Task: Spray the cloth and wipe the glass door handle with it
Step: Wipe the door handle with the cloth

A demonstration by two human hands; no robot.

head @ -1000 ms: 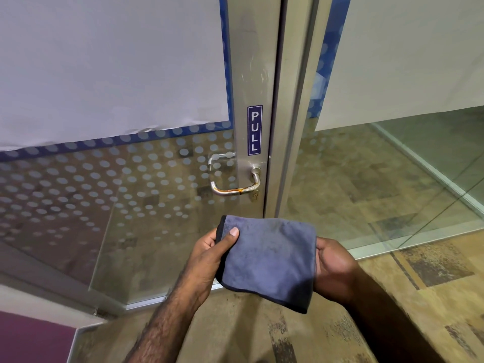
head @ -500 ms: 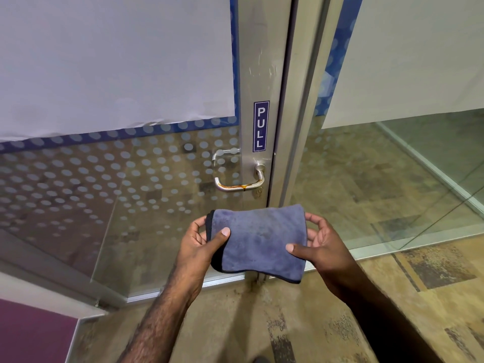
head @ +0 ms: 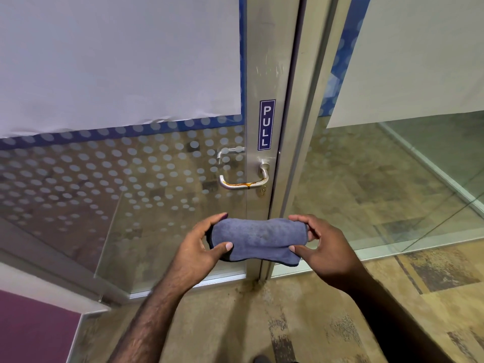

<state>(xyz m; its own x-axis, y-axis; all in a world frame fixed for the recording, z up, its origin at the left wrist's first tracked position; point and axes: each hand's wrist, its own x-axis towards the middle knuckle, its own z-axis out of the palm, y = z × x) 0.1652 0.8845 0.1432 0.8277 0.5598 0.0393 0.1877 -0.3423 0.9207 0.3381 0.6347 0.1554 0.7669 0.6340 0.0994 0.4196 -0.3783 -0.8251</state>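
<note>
A blue-grey cloth [head: 255, 238], folded into a narrow pad, is stretched between both hands below the handle. My left hand [head: 200, 248] pinches its left end, thumb on top. My right hand [head: 323, 247] grips its right end. The metal door handle [head: 245, 183] juts from the silver door frame [head: 264, 74] just above the cloth, with an orange-brown smear along its bar. A second handle shows through the glass behind it. No spray bottle is in view.
A blue PULL sticker [head: 267, 124] sits on the frame above the handle. The glass door [head: 131, 179] to the left has dotted frosting and a white panel on top. A glass wall [head: 392, 179] stands to the right. Patterned carpet [head: 314, 323] lies underfoot.
The cloth has been folded from a wide square into a narrow pad. Both hands rose slightly toward the handle, and my right hand shifted from under the cloth to gripping its right end.
</note>
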